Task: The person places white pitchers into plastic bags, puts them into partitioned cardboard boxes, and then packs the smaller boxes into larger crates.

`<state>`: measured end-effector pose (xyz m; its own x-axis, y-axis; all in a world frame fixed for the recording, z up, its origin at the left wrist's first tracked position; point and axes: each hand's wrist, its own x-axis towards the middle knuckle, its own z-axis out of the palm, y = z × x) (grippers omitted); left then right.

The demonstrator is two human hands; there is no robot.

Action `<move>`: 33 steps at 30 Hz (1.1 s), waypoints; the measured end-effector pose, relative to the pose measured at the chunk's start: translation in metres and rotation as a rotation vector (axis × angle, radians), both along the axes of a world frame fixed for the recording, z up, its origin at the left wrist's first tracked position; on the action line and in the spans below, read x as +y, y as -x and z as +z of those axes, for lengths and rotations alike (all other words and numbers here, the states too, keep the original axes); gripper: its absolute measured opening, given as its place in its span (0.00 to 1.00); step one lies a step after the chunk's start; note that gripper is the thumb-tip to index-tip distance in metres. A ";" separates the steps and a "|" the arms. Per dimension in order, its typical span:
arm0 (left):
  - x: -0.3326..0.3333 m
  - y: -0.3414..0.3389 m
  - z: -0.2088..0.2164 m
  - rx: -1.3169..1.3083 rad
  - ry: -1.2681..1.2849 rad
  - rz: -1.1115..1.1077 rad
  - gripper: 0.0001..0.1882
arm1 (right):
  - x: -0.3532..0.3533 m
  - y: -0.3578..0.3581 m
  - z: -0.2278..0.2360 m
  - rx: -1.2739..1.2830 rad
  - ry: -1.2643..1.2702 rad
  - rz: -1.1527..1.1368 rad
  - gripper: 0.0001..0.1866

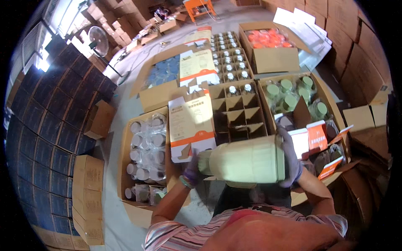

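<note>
A large pale green bottle (247,161) lies sideways between my gloved hands, in front of my body. My left hand (192,170) is closed around its darker green cap end. At the wide base end, my right hand (290,161) grips the bottle, its fingers partly hidden behind it. Just beyond my left hand is a cream and orange printed box (192,119). Beyond the bottle stands a divided carton (240,119), with two silver-capped bottles (240,89) in its far cells. An orange and white printed box (317,136) sits beside my right hand.
A carton (123,180) of plastic-wrapped, white-lidded bottles stands left; another carton (337,111) with green-lidded ones stands right. Farther off are a carton (276,60) of orange items and one with blue items (165,72). Dark stacked boxes (46,138) and a fan (98,42) are at left.
</note>
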<state>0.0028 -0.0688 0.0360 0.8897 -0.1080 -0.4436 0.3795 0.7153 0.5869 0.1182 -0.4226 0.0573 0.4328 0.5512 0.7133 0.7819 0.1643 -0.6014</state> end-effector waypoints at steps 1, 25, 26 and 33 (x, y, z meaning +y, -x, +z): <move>-0.003 0.002 -0.002 -0.014 -0.132 0.051 0.34 | 0.008 0.003 -0.008 -0.099 -0.095 0.005 0.63; -0.016 -0.022 -0.016 -0.438 -0.547 -0.167 0.32 | -0.011 0.043 0.014 0.509 -0.271 -0.082 0.42; -0.011 -0.025 -0.027 -0.356 -0.420 -0.071 0.30 | -0.005 0.039 0.017 0.471 -0.214 -0.086 0.40; -0.042 -0.030 0.012 -0.524 -0.967 0.241 0.44 | -0.021 -0.022 -0.100 0.991 -0.251 -0.004 0.27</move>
<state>0.0324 -0.1107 0.0480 0.9422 0.2781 0.1866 -0.1633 -0.1050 0.9810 0.1405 -0.4439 -0.0431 0.8925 0.4325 0.1280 -0.0479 0.3731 -0.9266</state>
